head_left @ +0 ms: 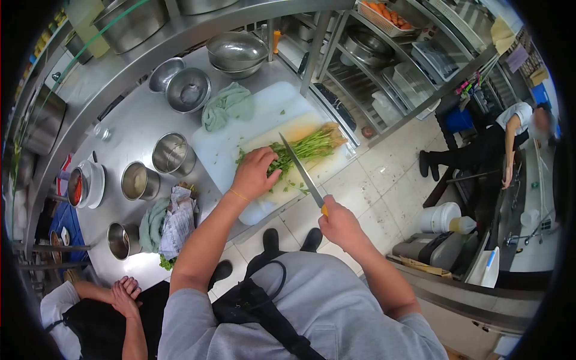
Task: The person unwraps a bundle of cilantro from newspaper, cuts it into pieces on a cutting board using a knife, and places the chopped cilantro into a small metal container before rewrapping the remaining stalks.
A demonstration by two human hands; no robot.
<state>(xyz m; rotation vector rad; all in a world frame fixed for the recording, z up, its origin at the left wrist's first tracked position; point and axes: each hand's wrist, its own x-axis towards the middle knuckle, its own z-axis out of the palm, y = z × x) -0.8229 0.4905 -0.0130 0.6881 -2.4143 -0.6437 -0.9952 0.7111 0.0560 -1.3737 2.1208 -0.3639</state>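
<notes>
A bunch of coriander [313, 146] lies across the white cutting board [219, 161], its pale brown root ends pointing right. My left hand [257, 173] presses down on the leafy end with curled fingers, which partly hide the leaves. In my right hand [341, 223] is a kitchen knife [305, 173], gripped by its yellow handle. Its long blade slants up and left over the stems, the tip just right of my left hand. Loose leaf bits are scattered on the board. A green cloth [229, 107] is bunched up at the board's far left corner.
Metal bowls [188, 90] stand behind the board, and steel pots [140, 181] to its left. A wrapped paper bundle [179, 216] lies near the table's front edge. One person's clasped hands [126, 295] are at lower left; another person [510, 129] leans over a sink at far right.
</notes>
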